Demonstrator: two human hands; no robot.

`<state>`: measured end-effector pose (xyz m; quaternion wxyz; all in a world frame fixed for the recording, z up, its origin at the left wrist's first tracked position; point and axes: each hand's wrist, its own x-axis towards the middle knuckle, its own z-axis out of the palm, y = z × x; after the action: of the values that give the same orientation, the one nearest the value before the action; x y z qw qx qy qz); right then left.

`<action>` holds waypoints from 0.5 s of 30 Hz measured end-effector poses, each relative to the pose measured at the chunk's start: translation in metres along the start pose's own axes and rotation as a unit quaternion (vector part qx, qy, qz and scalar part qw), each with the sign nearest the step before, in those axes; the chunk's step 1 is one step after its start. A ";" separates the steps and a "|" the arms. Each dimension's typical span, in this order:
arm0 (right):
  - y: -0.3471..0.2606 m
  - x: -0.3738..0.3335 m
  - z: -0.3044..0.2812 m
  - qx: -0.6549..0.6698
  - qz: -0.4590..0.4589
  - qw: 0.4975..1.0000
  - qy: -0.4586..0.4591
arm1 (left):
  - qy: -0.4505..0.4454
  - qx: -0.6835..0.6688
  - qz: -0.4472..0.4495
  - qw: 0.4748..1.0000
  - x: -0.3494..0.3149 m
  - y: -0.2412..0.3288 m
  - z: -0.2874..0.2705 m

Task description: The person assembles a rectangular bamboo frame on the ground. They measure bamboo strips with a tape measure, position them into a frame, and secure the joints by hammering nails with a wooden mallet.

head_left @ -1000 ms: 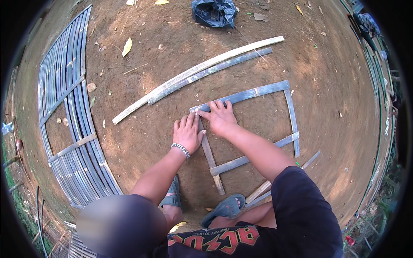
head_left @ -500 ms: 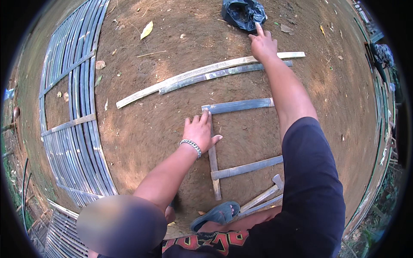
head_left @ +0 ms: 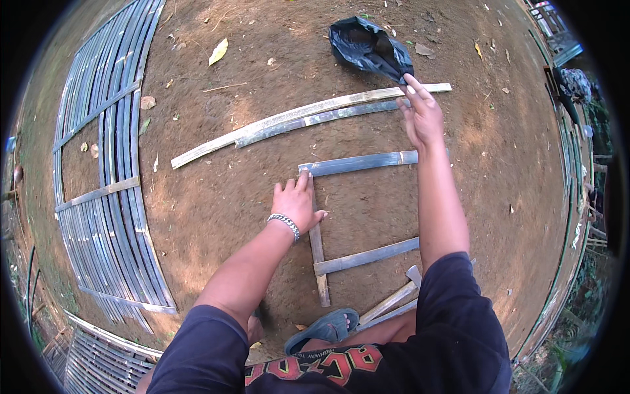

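My right hand (head_left: 424, 119) reaches forward and pinches the near edge of a black plastic bag (head_left: 367, 47). The bag's mouth gapes, and its near end is pulled up by the fingertips. Nearer to me, my left hand (head_left: 294, 205) lies with fingers stretched on the corner of a frame of bamboo strips. Its fingertips touch the spot where the far cross strip (head_left: 361, 162) meets the left upright strip (head_left: 317, 244). A near cross strip (head_left: 367, 256) runs to the right from that upright. My right arm hides part of the frame's right side.
Beyond the frame lie a long pale bamboo strip (head_left: 289, 118) and a darker strip (head_left: 328, 117). A large bamboo slat panel (head_left: 119, 236) lies on the left. By my sandalled foot (head_left: 325, 330) is a wooden-handled tool (head_left: 388, 300), its metal head partly hidden.
My right hand has taken hold of the bag's edge and drawn it nearer and slightly right, stretching the bag. My left hand stays on the frame's corner.
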<state>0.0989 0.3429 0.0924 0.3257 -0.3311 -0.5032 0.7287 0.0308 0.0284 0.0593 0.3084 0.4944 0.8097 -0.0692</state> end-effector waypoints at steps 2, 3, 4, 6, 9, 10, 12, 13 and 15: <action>-0.006 -0.025 -0.012 -0.004 0.000 1.000 0.017 | 0.003 0.003 0.000 1.000 0.000 0.000 0.001; -0.005 -0.031 -0.021 -0.043 0.008 0.999 0.028 | 0.005 0.005 -0.001 1.000 -0.001 -0.001 0.001; -0.005 -0.035 -0.032 -0.084 0.014 0.996 0.039 | 0.004 0.007 -0.001 1.000 -0.002 0.000 0.000; 0.009 -0.027 -0.054 -0.559 -0.080 0.812 0.150 | 0.004 0.008 0.009 1.000 0.002 0.005 -0.001; 0.001 -0.042 0.006 -0.673 -0.346 0.640 0.130 | 0.005 0.011 -0.003 1.000 -0.001 -0.001 0.000; 0.003 -0.038 0.016 -0.628 -0.361 0.686 0.068 | 0.007 0.011 -0.002 1.000 -0.001 0.000 0.000; 0.020 -0.018 0.024 -0.591 -0.319 0.739 -0.057 | 0.010 0.011 0.002 1.000 0.000 0.001 0.001; 0.026 -0.009 0.030 -0.637 -0.269 0.721 -0.038 | 0.011 0.012 0.005 1.000 0.001 0.004 0.001; 0.026 0.010 0.043 -0.723 -0.162 0.672 -0.013 | 0.014 0.018 0.003 1.000 0.001 0.002 0.002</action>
<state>0.0549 0.3216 0.0774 0.0906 -0.3668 -0.9226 0.0774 0.0330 0.0294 0.0579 0.2882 0.5030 0.8112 -0.0759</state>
